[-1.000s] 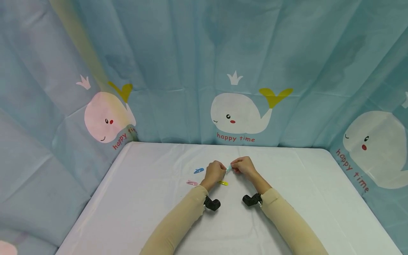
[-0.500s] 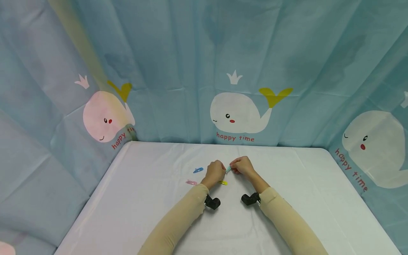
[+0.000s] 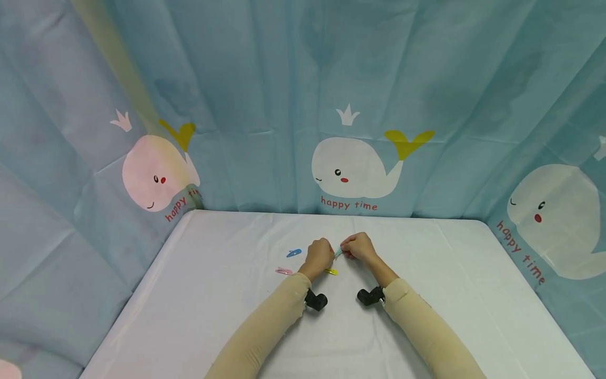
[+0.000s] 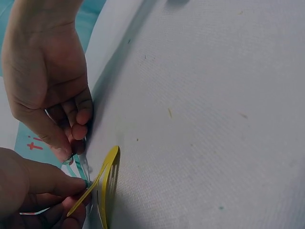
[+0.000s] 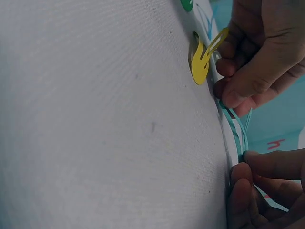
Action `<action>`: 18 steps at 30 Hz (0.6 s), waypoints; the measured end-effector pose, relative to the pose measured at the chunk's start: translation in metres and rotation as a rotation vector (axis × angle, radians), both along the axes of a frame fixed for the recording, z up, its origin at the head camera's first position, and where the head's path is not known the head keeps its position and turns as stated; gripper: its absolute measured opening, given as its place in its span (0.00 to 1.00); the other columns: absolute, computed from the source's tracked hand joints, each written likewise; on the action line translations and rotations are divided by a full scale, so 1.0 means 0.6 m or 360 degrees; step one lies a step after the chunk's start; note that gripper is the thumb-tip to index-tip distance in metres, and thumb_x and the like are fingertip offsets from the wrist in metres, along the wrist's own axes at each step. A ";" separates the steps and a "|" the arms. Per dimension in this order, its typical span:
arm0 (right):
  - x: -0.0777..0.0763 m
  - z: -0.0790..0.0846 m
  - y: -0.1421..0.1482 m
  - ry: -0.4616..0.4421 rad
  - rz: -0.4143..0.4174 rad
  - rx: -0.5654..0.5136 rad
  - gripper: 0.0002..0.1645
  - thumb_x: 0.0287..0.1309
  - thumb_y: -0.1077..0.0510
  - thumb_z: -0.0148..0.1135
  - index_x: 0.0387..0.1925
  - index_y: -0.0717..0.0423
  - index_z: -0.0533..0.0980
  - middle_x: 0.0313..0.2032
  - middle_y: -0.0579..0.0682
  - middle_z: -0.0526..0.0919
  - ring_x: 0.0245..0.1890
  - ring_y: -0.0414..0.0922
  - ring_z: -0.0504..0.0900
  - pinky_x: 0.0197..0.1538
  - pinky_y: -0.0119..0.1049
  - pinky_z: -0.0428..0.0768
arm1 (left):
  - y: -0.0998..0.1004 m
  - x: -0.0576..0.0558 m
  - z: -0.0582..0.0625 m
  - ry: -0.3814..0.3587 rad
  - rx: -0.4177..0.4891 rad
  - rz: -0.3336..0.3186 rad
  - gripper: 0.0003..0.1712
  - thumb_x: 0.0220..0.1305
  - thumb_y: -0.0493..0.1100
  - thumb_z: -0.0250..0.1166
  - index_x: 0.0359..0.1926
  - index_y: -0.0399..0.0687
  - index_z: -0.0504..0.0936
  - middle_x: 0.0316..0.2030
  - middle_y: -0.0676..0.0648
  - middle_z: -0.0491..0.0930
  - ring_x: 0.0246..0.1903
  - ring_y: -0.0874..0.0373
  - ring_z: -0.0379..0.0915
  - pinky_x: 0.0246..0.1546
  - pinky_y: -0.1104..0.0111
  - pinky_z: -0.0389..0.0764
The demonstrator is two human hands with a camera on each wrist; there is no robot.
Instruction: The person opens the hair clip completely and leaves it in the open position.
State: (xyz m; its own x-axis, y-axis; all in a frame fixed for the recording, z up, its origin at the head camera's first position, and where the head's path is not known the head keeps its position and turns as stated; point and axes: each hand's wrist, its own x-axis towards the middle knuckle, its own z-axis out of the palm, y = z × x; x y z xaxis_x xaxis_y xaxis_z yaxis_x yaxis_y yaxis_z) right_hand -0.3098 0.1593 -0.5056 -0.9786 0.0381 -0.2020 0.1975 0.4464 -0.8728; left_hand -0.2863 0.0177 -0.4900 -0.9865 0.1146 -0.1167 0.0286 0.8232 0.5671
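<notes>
A teal snap hair clip [image 5: 233, 121] is held between both hands, just over the white table. My left hand [image 3: 319, 254] pinches one end with thumb and fingers, and my right hand [image 3: 358, 246] pinches the other. The clip's tongue stands apart from its frame in the right wrist view. Close beside the left hand lies a yellow snap clip [image 5: 200, 64], sprung open on the cloth. Fingertips cover both ends of the teal clip.
Left of the hands lie a blue hair clip [image 3: 294, 252] and a pink hair clip [image 3: 284, 271]. Part of a green clip [image 5: 187, 4] shows at the right wrist view's top edge. Behind the white-covered table [image 3: 189, 316] hangs a blue whale-print curtain [image 3: 255, 105].
The right wrist has shifted very slightly left, toward the left hand. Both hands stay on the teal clip, and the other clips lie as before.
</notes>
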 end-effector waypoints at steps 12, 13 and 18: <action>0.002 0.004 -0.004 0.0014 0.0009 0.0058 0.06 0.55 0.68 0.62 0.30 0.68 0.84 0.18 0.51 0.81 0.16 0.39 0.75 0.22 0.30 0.74 | -0.006 0.002 0.002 0.0138 -0.0067 -0.0036 0.05 0.60 0.35 0.65 0.28 0.40 0.86 0.28 0.46 0.85 0.30 0.55 0.81 0.29 0.69 0.78; 0.002 0.005 -0.003 0.0019 0.0008 0.0059 0.06 0.55 0.68 0.62 0.31 0.68 0.84 0.18 0.52 0.82 0.17 0.39 0.75 0.22 0.30 0.74 | -0.007 0.002 0.002 0.0128 -0.0050 -0.0030 0.05 0.60 0.35 0.65 0.28 0.41 0.86 0.28 0.46 0.85 0.30 0.55 0.81 0.29 0.69 0.78; 0.007 0.013 0.007 0.0015 0.0009 0.0082 0.09 0.58 0.64 0.61 0.34 0.67 0.84 0.23 0.53 0.83 0.20 0.40 0.77 0.25 0.31 0.75 | -0.019 0.006 0.008 0.0107 0.0076 0.0015 0.05 0.61 0.36 0.64 0.30 0.42 0.86 0.29 0.47 0.84 0.29 0.56 0.76 0.30 0.69 0.75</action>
